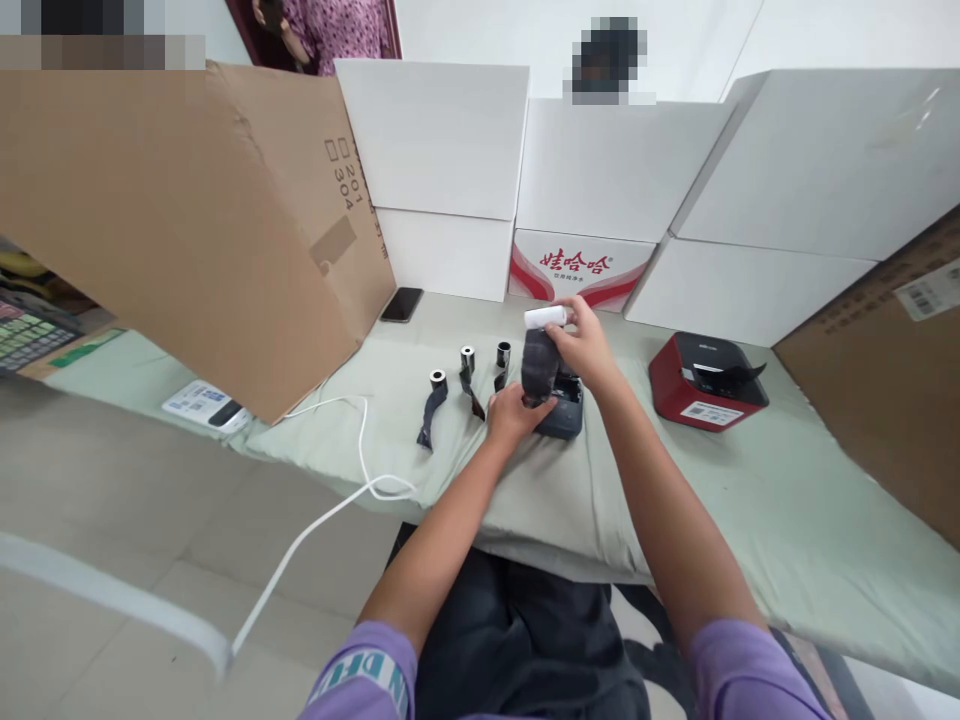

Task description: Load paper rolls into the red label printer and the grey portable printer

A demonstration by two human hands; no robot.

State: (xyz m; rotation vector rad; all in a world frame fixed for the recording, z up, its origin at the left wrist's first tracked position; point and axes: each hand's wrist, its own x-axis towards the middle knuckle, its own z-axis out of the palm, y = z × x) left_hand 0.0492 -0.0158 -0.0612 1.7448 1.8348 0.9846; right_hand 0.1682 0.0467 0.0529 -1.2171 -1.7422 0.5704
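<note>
My right hand (583, 345) is closed around a small white roll (545, 317), raised above the table. A broad dark strip (538, 365) hangs below the roll, down to my left hand (514, 412), which pinches its lower end. Just behind and under my hands stands a small black device (564, 412) with its top open, partly covered by them. To the left, three small rolls stand upright: a left one (438, 378), a middle one (468, 358) and a right one (503, 353). Each has a dark strip trailing from it.
A red and black printer-like box (709, 382) stands at right. A black phone (402, 304) lies at back left, near a white cable (364, 440). White boxes (442, 140) and brown cartons (225, 200) wall in the table (390, 350). A person (337, 35) stands behind.
</note>
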